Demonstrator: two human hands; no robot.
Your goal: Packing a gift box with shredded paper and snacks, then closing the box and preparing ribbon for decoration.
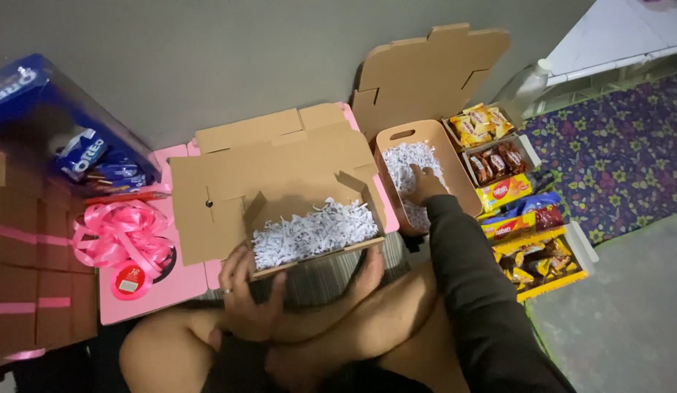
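Pink ribbon bow [122, 234] far left, open cardboard box [280, 193] of shredded white paper [313, 229] on the lap, left hand [250, 295] gripping its front edge, right hand [426, 183] – grip curled loosely – fingers touching the shreds inside the tan basket [455, 169], snack trays [513, 196] beside it.

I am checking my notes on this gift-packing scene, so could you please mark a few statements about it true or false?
1. The right hand reaches into the peach plastic basket of white shredded paper. True.
2. The left hand holds the open brown cardboard box at its near edge. True.
3. That box is filled with snack packets. False: it holds white paper shreds.
4. The glossy pink ribbon bow lies right of the basket. False: it lies at the left, on a pink board.
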